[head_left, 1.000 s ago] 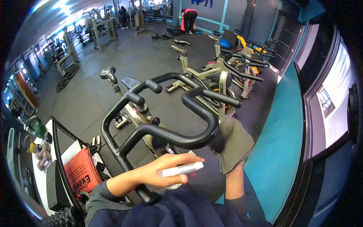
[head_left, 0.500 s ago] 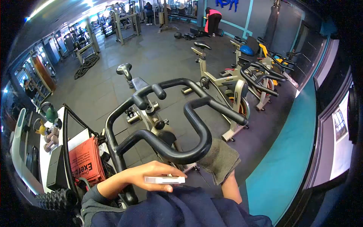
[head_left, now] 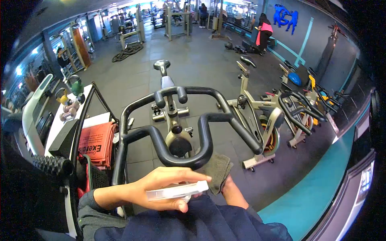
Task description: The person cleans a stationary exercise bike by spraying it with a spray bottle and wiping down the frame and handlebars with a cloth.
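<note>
My left hand (head_left: pixel 155 188) is closed around a white spray bottle (head_left: pixel 175 192), seen from above with its long, partly translucent head pointing right. The bottle's lower part is hidden. Draped over my right hand (head_left: pixel 231 190) is a dark grey-green cloth (head_left: pixel 219 170); the cloth covers most of the fingers. Both hands are just below the black handlebar (head_left: pixel 193 160) of an exercise bike, close to my body. The cloth lies beside the handlebar's lower right curve and is partly behind it. Beyond the bars stands the bike's saddle (head_left: pixel 161 65).
More exercise bikes (head_left: pixel 263 104) stand to the right, beside a teal floor strip (head_left: pixel 297 197). At left, a white shelf (head_left: pixel 60 130) holds dumbbells (head_left: pixel 70 110) and a kettlebell (head_left: pixel 75 85), near red printed sheets (head_left: pixel 96 142). A person (head_left: pixel 264 34) stands at the far wall.
My view has turned left, so the bike and room sit further right. My left hand and the spray bottle have tilted, and the cloth hand has come closer to them. The far person has straightened up.
</note>
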